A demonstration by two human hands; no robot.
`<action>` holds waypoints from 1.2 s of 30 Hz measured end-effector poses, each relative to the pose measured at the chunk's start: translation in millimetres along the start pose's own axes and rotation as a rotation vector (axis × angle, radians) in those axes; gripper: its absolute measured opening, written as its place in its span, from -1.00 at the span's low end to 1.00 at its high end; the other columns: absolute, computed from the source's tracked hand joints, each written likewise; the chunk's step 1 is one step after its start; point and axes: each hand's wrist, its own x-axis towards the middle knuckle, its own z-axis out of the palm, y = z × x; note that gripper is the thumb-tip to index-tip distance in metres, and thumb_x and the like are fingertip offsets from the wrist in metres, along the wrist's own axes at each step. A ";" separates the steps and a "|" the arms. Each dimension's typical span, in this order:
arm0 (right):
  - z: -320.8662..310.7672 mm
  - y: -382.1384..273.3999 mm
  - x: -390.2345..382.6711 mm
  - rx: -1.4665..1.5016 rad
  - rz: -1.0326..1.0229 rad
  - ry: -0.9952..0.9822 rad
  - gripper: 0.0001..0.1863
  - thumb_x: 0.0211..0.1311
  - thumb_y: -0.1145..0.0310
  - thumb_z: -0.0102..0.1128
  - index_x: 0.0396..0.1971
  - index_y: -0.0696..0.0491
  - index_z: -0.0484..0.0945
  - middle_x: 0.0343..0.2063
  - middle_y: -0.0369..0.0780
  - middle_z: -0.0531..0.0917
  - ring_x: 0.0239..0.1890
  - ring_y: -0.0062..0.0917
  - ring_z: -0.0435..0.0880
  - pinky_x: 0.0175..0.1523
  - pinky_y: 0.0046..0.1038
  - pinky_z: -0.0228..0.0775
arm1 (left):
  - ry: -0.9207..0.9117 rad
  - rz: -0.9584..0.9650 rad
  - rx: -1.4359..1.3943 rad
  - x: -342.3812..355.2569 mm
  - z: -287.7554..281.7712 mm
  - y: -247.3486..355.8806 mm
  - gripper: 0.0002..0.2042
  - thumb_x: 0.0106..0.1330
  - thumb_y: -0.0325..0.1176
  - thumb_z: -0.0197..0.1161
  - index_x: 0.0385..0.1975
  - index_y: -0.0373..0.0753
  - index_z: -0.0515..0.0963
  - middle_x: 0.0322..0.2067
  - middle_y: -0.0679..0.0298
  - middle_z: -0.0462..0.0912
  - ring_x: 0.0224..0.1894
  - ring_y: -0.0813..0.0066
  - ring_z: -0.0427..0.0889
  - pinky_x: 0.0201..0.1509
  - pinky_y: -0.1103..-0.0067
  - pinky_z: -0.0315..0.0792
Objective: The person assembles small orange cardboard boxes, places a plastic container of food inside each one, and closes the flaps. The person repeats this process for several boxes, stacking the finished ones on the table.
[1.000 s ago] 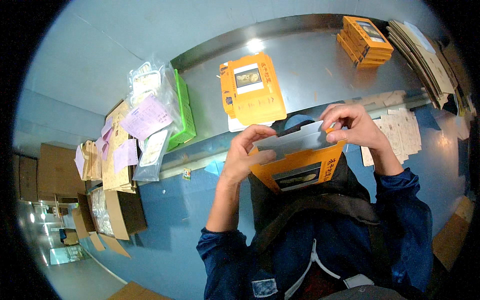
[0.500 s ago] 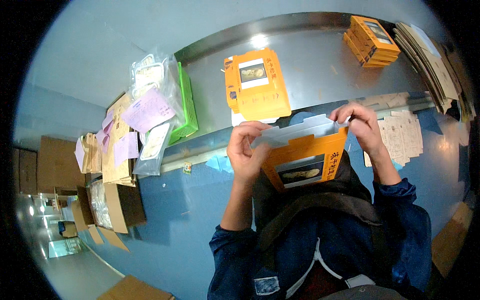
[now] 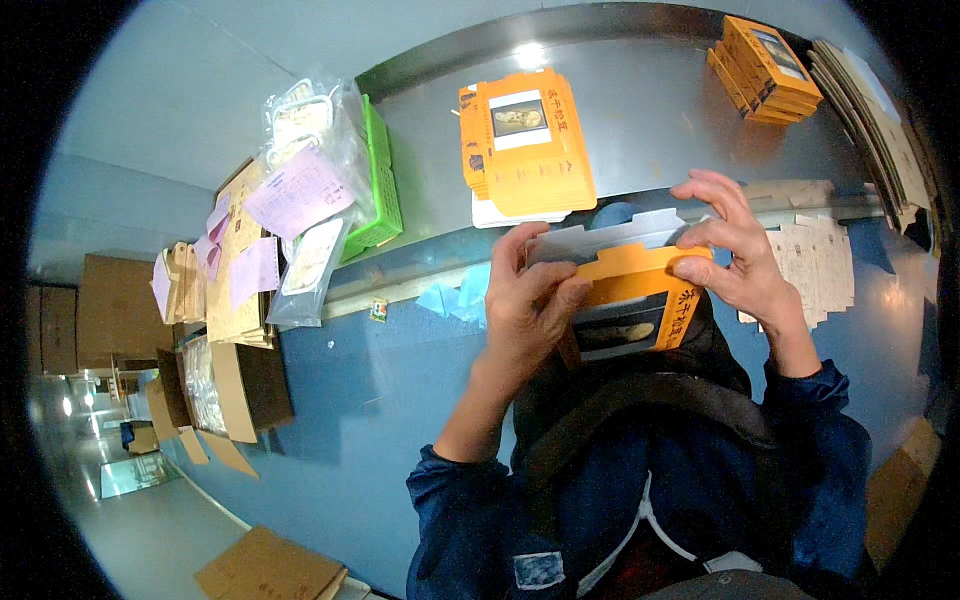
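Observation:
An orange carton (image 3: 655, 285) with a dark picture window is held tilted in front of my body, its white-lined top flaps raised. My left hand (image 3: 535, 300) is closed on its left end, thumb along the top edge. At the upper right corner, my right hand (image 3: 740, 255) pinches the edge between thumb and index finger, while its other fingers are raised and spread. The carton's inside and underside are hidden. Just beyond, a stack of flat orange cartons (image 3: 530, 150) lies on the metal table near its front edge.
Folded orange boxes (image 3: 770, 75) are piled at the table's far right, beside upright cardboard sheets (image 3: 865, 125). A green basket (image 3: 378, 180) with clear packets stands left, next to cardboard bearing purple slips (image 3: 300, 195). An open carton (image 3: 245, 400) sits lower left; brown sheets (image 3: 810, 270) lie right.
My right hand has shifted from the carton's right side flap to its top corner, its outer fingers lifting. The right side flap no longer stands up. My left thumb has moved onto the top edge.

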 end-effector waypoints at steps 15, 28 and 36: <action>27.9 3.7 -24.9 0.525 0.335 0.317 -0.75 0.02 0.45 0.22 -0.26 0.20 0.55 -0.17 -0.13 0.55 -0.10 -0.45 0.50 0.05 -0.46 0.30 | -0.034 -0.145 -0.014 3.0 -0.4 16.3 -0.89 0.08 -0.49 0.23 -0.55 -0.42 0.50 -0.18 -0.06 0.43 -0.15 0.15 0.48 -0.09 0.41 0.37; 42.8 7.8 -23.9 0.379 0.217 0.330 -0.90 0.05 0.47 0.15 -0.46 0.18 0.55 -0.25 -0.16 0.46 -0.23 -0.52 0.45 -0.09 -0.53 0.26 | -0.103 -0.128 -0.042 0.4 4.7 4.2 -0.87 0.09 -0.47 0.20 -0.36 -0.29 0.56 -0.06 -0.01 0.41 0.01 0.17 0.40 0.07 0.44 0.27; 44.4 10.0 -24.1 0.373 0.253 0.321 -0.89 0.07 0.46 0.11 -0.42 0.17 0.52 -0.22 -0.16 0.44 -0.15 -0.48 0.40 -0.03 -0.51 0.21 | 0.325 -0.229 -0.393 -21.0 29.6 -3.7 -0.80 0.02 -0.52 0.30 -0.34 -0.31 0.50 0.03 0.00 0.40 0.07 0.26 0.40 0.11 0.49 0.27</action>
